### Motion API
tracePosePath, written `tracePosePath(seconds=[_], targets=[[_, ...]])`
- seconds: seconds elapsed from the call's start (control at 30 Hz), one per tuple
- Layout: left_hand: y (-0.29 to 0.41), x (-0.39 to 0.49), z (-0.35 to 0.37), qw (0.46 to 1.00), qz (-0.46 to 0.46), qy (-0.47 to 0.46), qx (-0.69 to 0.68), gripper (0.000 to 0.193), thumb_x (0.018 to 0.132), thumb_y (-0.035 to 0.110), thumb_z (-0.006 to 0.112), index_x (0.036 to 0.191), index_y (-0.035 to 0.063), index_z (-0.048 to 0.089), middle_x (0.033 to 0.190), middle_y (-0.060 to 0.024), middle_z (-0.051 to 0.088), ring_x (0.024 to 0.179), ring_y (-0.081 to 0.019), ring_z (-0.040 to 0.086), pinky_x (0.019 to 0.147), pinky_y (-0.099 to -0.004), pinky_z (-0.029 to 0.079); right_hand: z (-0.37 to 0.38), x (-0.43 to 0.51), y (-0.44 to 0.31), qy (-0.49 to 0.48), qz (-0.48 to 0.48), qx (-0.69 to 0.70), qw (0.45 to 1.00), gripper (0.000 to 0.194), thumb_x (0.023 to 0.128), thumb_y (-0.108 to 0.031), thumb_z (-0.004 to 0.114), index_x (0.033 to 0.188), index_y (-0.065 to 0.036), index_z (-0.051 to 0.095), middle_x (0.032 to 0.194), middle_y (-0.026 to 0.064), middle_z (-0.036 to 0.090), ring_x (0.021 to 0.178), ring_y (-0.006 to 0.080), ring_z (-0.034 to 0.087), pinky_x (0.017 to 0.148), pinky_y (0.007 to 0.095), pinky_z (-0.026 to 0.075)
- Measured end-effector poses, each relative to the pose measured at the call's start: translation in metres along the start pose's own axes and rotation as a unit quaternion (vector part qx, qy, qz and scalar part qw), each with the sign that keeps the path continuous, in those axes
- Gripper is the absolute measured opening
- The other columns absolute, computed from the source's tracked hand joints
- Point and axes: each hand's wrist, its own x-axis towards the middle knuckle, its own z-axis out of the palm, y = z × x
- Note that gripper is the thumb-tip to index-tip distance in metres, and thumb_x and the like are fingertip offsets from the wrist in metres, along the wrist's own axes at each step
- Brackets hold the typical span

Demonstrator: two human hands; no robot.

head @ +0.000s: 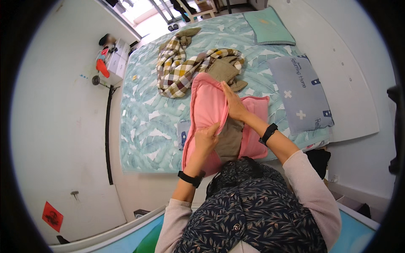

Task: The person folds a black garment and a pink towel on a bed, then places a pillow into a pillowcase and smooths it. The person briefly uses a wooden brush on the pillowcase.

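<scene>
A pink cloth item (pixel 207 98) with dark pink piped edges is raised before me on the near part of the bed. My left hand (pixel 207 137) pinches its right-hand edge, thumb uppermost. Higher along that same edge lies my right hand (pixel 234 104), fingers stretched upward against the piping; its thumb is hidden. A brown-grey fabric (pixel 229 140) shows below my hands, between the raised pink part and another pink part (pixel 256 126) lying to the right. Beyond them rests a crumpled khaki garment with a checked side (pixel 180 76).
The bed (pixel 148 126) has a leaf-patterned cover. A grey-blue pillow (pixel 300 95) and a green pillow (pixel 269 27) lie along the headboard (pixel 341 95). Part of a grey-blue cloth (pixel 182 134) shows at left. White drawers (pixel 117 60) stand far left, beside what looks like a person (pixel 104 57).
</scene>
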Motion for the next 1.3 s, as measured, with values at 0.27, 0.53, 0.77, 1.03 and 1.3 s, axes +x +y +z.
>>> tracePosePath(seconds=[0.27,0.53,0.77,1.03,1.3], targets=[[-0.018,0.012,-0.032,0.981,-0.118,0.127,0.089,0.047,0.071,0.001,0.064,0.118,0.0067,0.057,0.115,-0.0139,0.058,0.11,-0.0336,0.053,0.091,-0.0493,0.039,0.017,0.016,-0.025,-0.014,0.092,0.13,0.987,0.03,0.084,-0.025,0.063,0.106,-0.007,0.069,0.094,0.0233,0.066,0.09,0.0375,0.065,0.074,0.0417,0.05],[-0.047,0.031,-0.042,0.988,-0.071,0.097,0.093,0.049,0.078,0.012,0.055,0.126,0.0043,0.056,0.121,-0.0186,0.059,0.115,-0.0365,0.053,0.112,-0.0509,0.029,-0.004,0.015,-0.027,-0.248,0.124,0.144,0.95,0.023,0.084,-0.018,0.061,0.097,-0.001,0.068,0.088,0.0272,0.062,0.075,0.037,0.061,0.068,0.0399,0.047],[-0.061,0.033,-0.013,0.981,-0.143,0.048,-0.126,0.03,0.082,0.007,0.05,0.107,0.0007,0.066,0.097,-0.0236,0.067,0.092,-0.042,0.062,0.084,-0.0434,0.049,-0.021,0.004,-0.045,-0.077,0.065,0.249,0.963,0.031,0.086,-0.014,0.061,0.115,-0.004,0.064,0.113,0.0176,0.064,0.101,0.0279,0.062,0.087,0.0341,0.047],[-0.047,0.04,-0.004,0.954,-0.18,-0.114,-0.212,0.029,0.084,0.015,0.063,0.109,-0.0006,0.066,0.086,-0.0173,0.068,0.085,-0.0254,0.065,0.078,-0.0355,0.048,-0.053,0.001,-0.033,-0.306,0.244,0.334,0.857,0.03,0.095,-0.017,0.048,0.112,-0.002,0.068,0.109,0.0074,0.069,0.1,0.0196,0.062,0.09,0.0322,0.046],[-0.049,0.003,-0.009,0.983,-0.016,0.137,0.12,0.042,0.075,0.015,0.069,0.115,0.0072,0.061,0.134,-0.0187,0.05,0.126,-0.0381,0.046,0.106,-0.0478,0.034,-0.075,-0.016,-0.011,-0.416,0.367,0.195,0.809,0.025,0.092,-0.024,0.059,0.084,-0.003,0.069,0.08,-0.0009,0.064,0.067,0.0068,0.056,0.057,0.0244,0.044]])
